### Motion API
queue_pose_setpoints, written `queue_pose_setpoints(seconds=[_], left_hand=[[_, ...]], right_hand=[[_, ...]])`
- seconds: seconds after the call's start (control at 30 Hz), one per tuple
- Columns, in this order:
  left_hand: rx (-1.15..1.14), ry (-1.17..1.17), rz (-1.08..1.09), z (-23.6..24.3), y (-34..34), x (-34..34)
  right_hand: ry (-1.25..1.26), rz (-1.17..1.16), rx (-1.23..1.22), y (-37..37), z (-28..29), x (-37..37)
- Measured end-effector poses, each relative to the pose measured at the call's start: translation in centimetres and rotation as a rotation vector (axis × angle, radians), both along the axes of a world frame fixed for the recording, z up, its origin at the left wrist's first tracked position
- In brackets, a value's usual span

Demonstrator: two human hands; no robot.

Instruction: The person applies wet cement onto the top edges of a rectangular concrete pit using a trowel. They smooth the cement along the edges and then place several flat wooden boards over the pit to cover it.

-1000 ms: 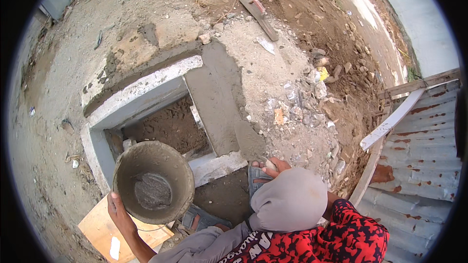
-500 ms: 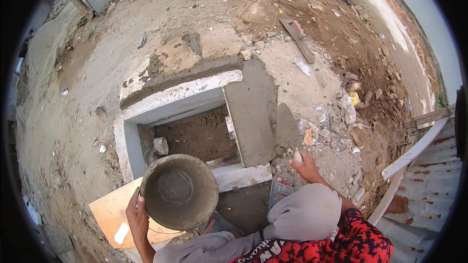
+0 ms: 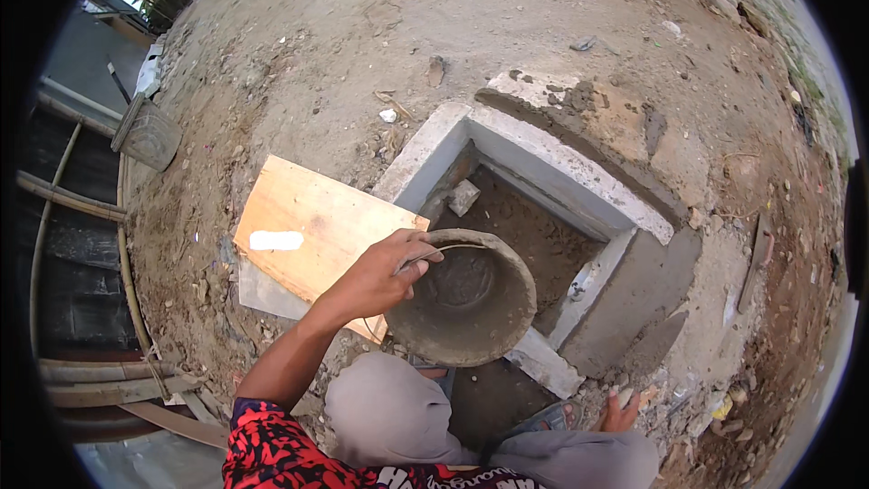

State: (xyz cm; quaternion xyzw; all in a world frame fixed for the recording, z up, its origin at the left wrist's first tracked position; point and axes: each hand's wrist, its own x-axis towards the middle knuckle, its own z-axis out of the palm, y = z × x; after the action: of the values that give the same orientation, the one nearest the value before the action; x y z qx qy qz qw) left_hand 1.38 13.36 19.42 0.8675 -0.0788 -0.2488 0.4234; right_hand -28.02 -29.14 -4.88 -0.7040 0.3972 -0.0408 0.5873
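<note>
My left hand (image 3: 385, 272) is closed on the rim and thin wire handle of a mortar-caked bucket (image 3: 489, 303). The bucket is tilted, its mouth facing me, with a grey layer on its bottom. It hangs over the near left corner of a rectangular pit framed by a pale concrete curb (image 3: 579, 167). Low on the right, beside my sandalled foot, my right hand (image 3: 619, 415) is at the rubble, fingers curled around a small pale lump that I cannot make out. Smooth grey wet mortar (image 3: 638, 299) lies along the pit's right side.
Left of the pit lies a wooden board (image 3: 317, 217) with a white patch. A long trowel (image 3: 755, 263) rests on the dirt at the right. Farther left are a clear plastic bucket (image 3: 149, 136) and bamboo poles (image 3: 131, 263). Stones and litter dot the ground.
My view has swung left, so the pit appears farther right and turned. The bucket stays in my left hand, tilted near the pit's corner. My right hand remains low by my foot.
</note>
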Motion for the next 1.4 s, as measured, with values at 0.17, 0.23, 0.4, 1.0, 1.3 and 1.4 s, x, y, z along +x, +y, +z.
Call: queue_pose_setpoints(seconds=[0.17, 0.23, 0.4, 1.0, 1.3, 1.4], left_hand=[[0.014, 0.266, 0.057, 1.7, 0.2, -0.5], [-0.17, 0.561, 0.196, 2.1, -0.1, -1.6], [-0.253, 0.614, 0.268, 3.7, -5.1, -3.7], [-0.672, 0.892, 0.649, 14.6, -5.7, -17.0], [0.036, 0.835, 0.979, 1.9, 23.8, -28.3], [0.369, 0.748, 0.838, 3.3, 24.3, -29.1]], right_hand=[[0.051, 0.02, -0.094, 1.5, 8.6, 4.0], [0.144, 0.185, -0.016, 2.1, 14.7, 7.8], [0.182, 0.649, 0.251, 3.8, 23.9, 15.3], [0.322, 0.164, 0.679, 20.9, 37.0, 15.3], [0.523, 0.507, 0.016, 9.9, 36.3, 1.1], [0.532, 0.525, -0.058, 7.4, 35.3, -2.2]])
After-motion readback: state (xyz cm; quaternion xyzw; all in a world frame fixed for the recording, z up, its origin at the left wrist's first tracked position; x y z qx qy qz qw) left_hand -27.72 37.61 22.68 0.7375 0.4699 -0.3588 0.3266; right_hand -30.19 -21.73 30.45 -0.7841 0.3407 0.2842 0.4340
